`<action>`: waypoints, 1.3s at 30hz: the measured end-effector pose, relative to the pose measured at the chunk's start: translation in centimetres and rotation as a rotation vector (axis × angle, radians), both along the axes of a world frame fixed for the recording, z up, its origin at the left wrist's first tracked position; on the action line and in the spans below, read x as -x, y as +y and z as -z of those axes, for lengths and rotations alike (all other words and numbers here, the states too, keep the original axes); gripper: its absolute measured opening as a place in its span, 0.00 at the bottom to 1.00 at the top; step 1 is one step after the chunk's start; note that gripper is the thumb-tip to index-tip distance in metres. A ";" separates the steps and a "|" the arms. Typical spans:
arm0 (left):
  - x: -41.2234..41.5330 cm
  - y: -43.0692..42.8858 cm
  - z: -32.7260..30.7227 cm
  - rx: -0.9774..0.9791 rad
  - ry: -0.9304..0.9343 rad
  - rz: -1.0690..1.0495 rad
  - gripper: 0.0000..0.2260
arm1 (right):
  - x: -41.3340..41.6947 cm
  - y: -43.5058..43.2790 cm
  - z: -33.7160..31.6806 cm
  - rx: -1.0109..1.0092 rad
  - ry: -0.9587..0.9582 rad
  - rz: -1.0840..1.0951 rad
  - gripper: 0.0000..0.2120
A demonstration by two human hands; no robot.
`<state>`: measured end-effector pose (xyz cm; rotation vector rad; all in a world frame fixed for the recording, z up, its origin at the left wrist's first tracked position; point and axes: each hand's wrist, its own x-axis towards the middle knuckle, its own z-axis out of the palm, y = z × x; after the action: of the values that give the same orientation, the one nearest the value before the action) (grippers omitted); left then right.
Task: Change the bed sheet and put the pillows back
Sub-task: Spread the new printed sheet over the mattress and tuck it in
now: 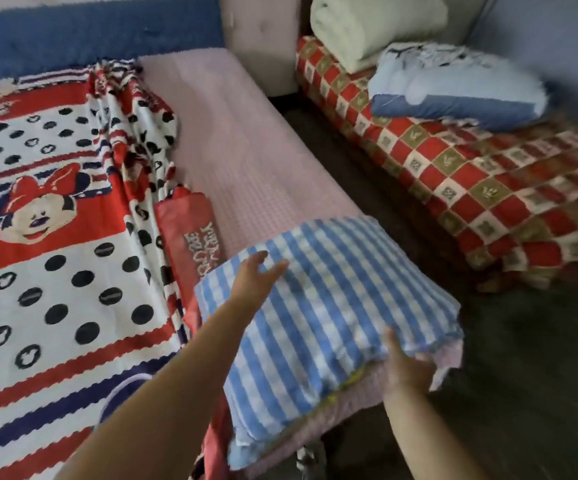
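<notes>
A blue-and-white striped pillow (pixel 329 299) lies on the near right part of the bed, on the bare pink mattress cover (pixel 242 143). My left hand (pixel 256 278) rests on the pillow's top left with fingers straight. My right hand (pixel 407 367) touches the pillow's near right edge, fingers loosely spread; I cannot see whether they curl under it. A red, white and navy cartoon-mouse sheet (pixel 51 216) covers the bed's left side, its right edge bunched in folds (pixel 135 140). A red bag (pixel 190 233) lies between sheet and pillow.
A second bed with a red checkered cover (pixel 481 188) stands to the right across a dark floor gap (pixel 367 188). On it sit a light blue pillow (pixel 453 88) and a rolled pale green quilt (pixel 370 26). A blue headboard (pixel 90 32) runs along the back.
</notes>
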<state>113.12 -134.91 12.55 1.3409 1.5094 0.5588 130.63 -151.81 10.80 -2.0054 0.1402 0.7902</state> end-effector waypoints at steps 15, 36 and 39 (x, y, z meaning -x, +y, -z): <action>-8.1 9.6 2.1 0.152 0.478 0.389 0.32 | -0.8 2.1 8.6 -0.278 0.517 -0.112 0.62; 8.0 3.3 -18.1 -0.121 0.107 0.631 0.22 | 19.3 -3.4 -12.5 -0.770 0.214 -0.047 0.36; 14.1 1.2 -18.3 -0.093 0.092 0.633 0.17 | 25.0 -5.5 -12.6 -0.797 0.259 -0.004 0.29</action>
<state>99.00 -133.72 30.85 1.8275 1.0472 0.1627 105.63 -157.31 23.41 -1.1522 -0.0330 0.9233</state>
